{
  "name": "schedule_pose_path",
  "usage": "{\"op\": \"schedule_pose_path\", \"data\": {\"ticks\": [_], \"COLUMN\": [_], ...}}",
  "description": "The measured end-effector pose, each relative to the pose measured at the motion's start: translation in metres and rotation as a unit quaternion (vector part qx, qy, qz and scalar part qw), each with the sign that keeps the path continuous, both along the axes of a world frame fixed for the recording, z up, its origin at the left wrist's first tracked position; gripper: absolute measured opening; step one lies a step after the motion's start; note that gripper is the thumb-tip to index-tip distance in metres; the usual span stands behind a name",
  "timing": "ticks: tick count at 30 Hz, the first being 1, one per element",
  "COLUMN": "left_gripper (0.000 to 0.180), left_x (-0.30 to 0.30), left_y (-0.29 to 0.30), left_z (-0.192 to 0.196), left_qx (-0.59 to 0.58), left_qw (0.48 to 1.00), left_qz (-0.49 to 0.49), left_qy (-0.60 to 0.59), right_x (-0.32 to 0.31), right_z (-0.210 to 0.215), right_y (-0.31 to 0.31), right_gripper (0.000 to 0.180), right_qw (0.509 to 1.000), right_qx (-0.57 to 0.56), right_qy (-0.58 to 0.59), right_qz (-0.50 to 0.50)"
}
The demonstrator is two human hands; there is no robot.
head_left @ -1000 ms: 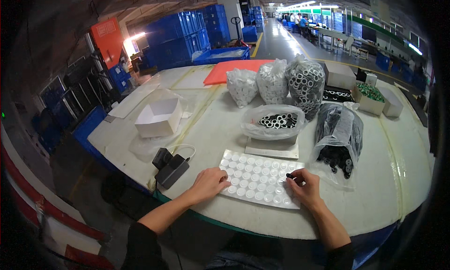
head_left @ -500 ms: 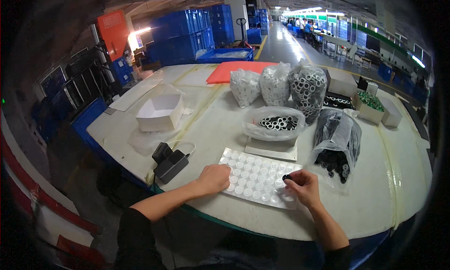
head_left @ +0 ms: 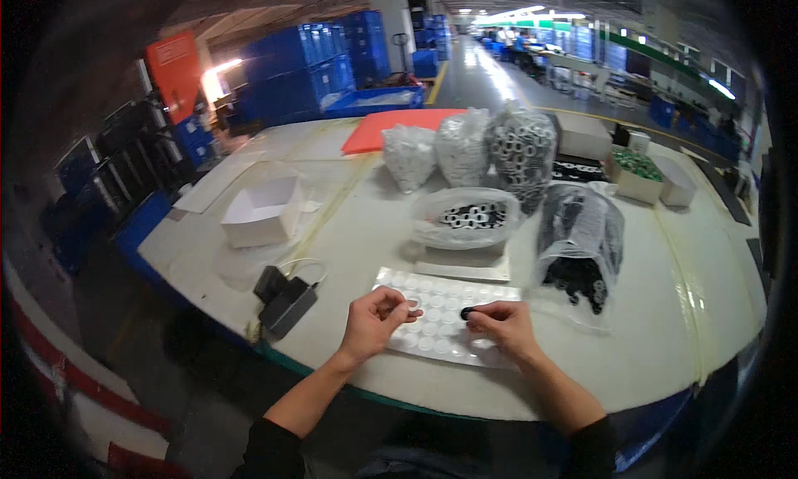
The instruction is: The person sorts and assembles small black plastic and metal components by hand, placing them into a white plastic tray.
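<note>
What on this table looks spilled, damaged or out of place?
Nothing stands out. The clear sheet of round pads lies flat under both hands, the left hand and the right hand. The bags of parts look closed or upright, with no loose pieces seen.

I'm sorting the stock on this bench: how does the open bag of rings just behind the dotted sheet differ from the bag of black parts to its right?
The open bag of rings sits low with its mouth spread wide; the bag of black parts is taller and slumps toward the table edge. The first holds pale rings with dark centres, while the second holds small black pieces heaped at its lower end. Both are clear plastic and rest on the white table.
</note>
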State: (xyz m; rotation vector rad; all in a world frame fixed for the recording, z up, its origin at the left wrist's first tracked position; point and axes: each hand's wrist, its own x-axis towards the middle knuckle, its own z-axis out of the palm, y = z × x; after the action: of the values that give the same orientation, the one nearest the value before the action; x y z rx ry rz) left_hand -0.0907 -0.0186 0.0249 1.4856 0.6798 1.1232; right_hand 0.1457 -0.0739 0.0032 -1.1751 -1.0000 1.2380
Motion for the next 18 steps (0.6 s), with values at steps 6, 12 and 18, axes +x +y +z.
{"op": "schedule_pose_path", "data": {"ticks": [6, 12, 18], "left_gripper": [0.011, 0.012, 0.009], "left_x": [0.066, 0.079, 0.089], "left_y": [-0.003, 0.007, 0.013], "left_z": [0.007, -0.013, -0.024], "left_qx": [-0.004, 0.033, -0.062], "left_qw": [0.998, 0.985, 0.996], "left_qz": [-0.056, -0.045, -0.043], "left_qy": [0.011, 0.164, 0.043], "right_x": [0.004, 0.009, 0.008], "right_z": [-0.009, -0.011, -0.024], "right_y": [0.001, -0.003, 0.001], "right_gripper": [0.021, 0.023, 0.020], "right_qw": [0.998, 0.990, 0.991], "right_qx": [0.017, 0.059, 0.058], "right_qy": [0.052, 0.099, 0.113], "right_qz": [-0.023, -0.075, -0.052]}}
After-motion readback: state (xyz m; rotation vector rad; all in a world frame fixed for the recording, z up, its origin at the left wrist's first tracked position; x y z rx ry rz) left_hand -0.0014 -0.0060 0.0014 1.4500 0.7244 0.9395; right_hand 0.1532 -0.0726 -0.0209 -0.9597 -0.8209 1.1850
